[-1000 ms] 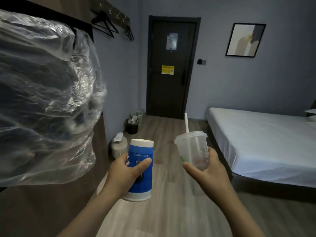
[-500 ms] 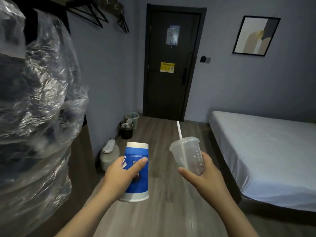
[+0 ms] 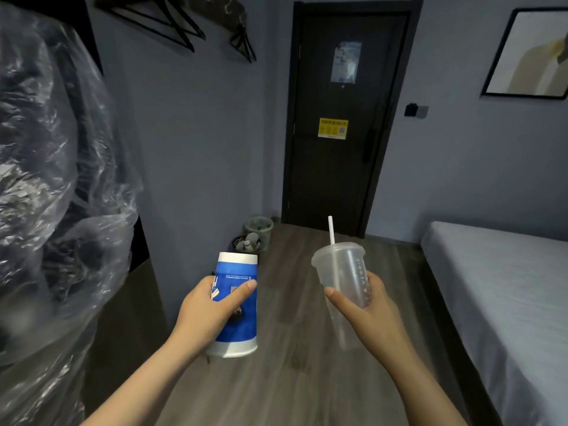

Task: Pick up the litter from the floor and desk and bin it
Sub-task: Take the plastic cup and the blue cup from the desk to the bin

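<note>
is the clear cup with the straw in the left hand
No, the right hand grips the clear cup, while the left hand holds the blue paper cup.

Dim bluish rm, soft focus, edges warped.

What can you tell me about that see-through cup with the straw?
The cup is cloudy clear plastic, tapered, apparently empty, with faint lettering down its side. A domed lid caps it and a white straw pokes up through the top. It is held roughly upright in the air, the right hand wrapped round its middle.
</note>
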The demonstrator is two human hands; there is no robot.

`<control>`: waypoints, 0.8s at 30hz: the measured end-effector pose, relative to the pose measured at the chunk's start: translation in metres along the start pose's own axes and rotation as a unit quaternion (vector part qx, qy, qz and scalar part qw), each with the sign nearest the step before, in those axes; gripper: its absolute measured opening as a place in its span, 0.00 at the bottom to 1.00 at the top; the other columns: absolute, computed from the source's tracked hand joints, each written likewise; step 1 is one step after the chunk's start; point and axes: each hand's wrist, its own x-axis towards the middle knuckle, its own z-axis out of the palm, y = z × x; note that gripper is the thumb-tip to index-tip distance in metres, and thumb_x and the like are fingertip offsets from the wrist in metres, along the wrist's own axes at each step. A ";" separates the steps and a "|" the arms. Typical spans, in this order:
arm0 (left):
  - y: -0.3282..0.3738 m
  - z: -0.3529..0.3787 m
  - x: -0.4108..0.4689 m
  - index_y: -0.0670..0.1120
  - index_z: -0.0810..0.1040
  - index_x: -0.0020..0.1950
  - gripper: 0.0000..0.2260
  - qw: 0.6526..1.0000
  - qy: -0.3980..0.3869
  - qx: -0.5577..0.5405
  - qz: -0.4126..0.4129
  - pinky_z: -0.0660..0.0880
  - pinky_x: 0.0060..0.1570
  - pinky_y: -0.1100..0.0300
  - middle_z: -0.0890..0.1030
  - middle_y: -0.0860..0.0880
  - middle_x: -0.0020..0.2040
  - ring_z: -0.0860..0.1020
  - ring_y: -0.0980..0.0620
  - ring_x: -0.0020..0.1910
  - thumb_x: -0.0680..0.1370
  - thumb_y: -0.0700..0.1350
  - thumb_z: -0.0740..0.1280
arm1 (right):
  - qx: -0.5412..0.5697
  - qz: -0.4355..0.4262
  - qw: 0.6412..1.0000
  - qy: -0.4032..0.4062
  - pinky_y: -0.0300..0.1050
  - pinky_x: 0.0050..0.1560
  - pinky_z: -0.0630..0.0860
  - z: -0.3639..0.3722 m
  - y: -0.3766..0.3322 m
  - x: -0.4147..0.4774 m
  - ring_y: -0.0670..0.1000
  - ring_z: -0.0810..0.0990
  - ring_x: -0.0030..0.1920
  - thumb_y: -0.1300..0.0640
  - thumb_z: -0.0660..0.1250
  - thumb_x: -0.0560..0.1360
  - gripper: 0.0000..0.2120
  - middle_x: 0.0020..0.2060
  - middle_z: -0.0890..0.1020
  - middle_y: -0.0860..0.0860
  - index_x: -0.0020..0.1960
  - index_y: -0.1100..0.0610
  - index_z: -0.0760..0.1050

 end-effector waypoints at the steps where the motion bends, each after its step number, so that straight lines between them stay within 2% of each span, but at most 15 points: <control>1: 0.000 0.004 0.018 0.43 0.74 0.42 0.24 1.000 0.004 0.000 -0.005 0.73 0.36 0.59 0.82 0.48 0.36 0.81 0.51 0.36 0.64 0.64 0.73 | 0.000 -0.002 1.000 -0.004 0.39 0.41 0.76 0.004 0.002 0.020 0.44 0.79 0.49 0.39 0.72 0.69 0.35 0.52 0.76 0.41 0.70 0.46 0.63; 3: -0.002 0.013 0.048 0.42 0.74 0.42 0.26 1.000 0.005 0.009 -0.017 0.73 0.35 0.60 0.82 0.48 0.35 0.80 0.53 0.33 0.64 0.64 0.72 | -0.006 0.002 1.000 -0.015 0.38 0.41 0.75 0.014 0.007 0.054 0.43 0.79 0.48 0.39 0.72 0.69 0.34 0.52 0.76 0.41 0.70 0.46 0.63; 5: -0.006 0.023 0.082 0.42 0.75 0.43 0.22 0.999 0.007 0.018 -0.029 0.72 0.34 0.62 0.82 0.49 0.33 0.79 0.56 0.31 0.69 0.61 0.73 | -0.013 0.007 1.000 -0.026 0.37 0.40 0.74 0.025 0.013 0.089 0.43 0.79 0.48 0.40 0.72 0.69 0.33 0.51 0.76 0.41 0.69 0.46 0.64; 8: -0.014 0.035 0.139 0.43 0.75 0.47 0.18 0.998 -0.006 0.014 -0.063 0.71 0.34 0.62 0.82 0.51 0.35 0.79 0.55 0.34 0.71 0.56 0.73 | -0.024 0.015 0.999 -0.036 0.36 0.38 0.73 0.043 0.023 0.147 0.44 0.79 0.46 0.43 0.72 0.70 0.30 0.50 0.77 0.42 0.68 0.47 0.65; 10: -0.021 0.043 0.182 0.44 0.75 0.49 0.21 0.996 -0.025 0.005 -0.086 0.72 0.35 0.60 0.82 0.50 0.37 0.80 0.53 0.37 0.68 0.58 0.75 | -0.030 0.022 0.999 -0.034 0.35 0.36 0.72 0.056 0.028 0.185 0.44 0.79 0.45 0.46 0.72 0.71 0.29 0.49 0.76 0.42 0.67 0.47 0.64; 12: -0.029 0.048 0.228 0.45 0.75 0.49 0.24 0.994 -0.037 0.007 -0.103 0.75 0.37 0.57 0.82 0.50 0.38 0.81 0.51 0.38 0.62 0.60 0.71 | -0.036 0.028 0.998 -0.035 0.34 0.34 0.72 0.072 0.031 0.226 0.44 0.79 0.43 0.49 0.72 0.72 0.29 0.47 0.76 0.42 0.68 0.47 0.62; 15: -0.038 0.052 0.302 0.47 0.76 0.48 0.23 0.992 -0.043 0.011 -0.118 0.77 0.41 0.55 0.83 0.50 0.40 0.83 0.50 0.39 0.60 0.60 0.68 | -0.047 0.042 0.997 -0.046 0.34 0.34 0.71 0.098 0.030 0.290 0.44 0.78 0.43 0.51 0.72 0.72 0.31 0.47 0.74 0.41 0.69 0.49 0.60; 21: -0.051 0.056 0.436 0.47 0.76 0.50 0.31 0.990 -0.057 0.003 -0.130 0.74 0.35 0.60 0.84 0.51 0.42 0.83 0.52 0.38 0.56 0.66 0.71 | -0.061 0.084 0.993 -0.053 0.37 0.37 0.73 0.148 0.028 0.402 0.43 0.77 0.45 0.50 0.73 0.70 0.32 0.48 0.74 0.42 0.68 0.50 0.61; 24: -0.062 0.067 0.484 0.45 0.78 0.49 0.22 0.989 -0.051 -0.006 -0.141 0.74 0.32 0.61 0.84 0.50 0.40 0.83 0.53 0.35 0.65 0.59 0.76 | -0.071 0.105 0.990 -0.066 0.46 0.46 0.79 0.169 0.036 0.448 0.46 0.79 0.47 0.47 0.74 0.69 0.33 0.50 0.76 0.44 0.68 0.51 0.62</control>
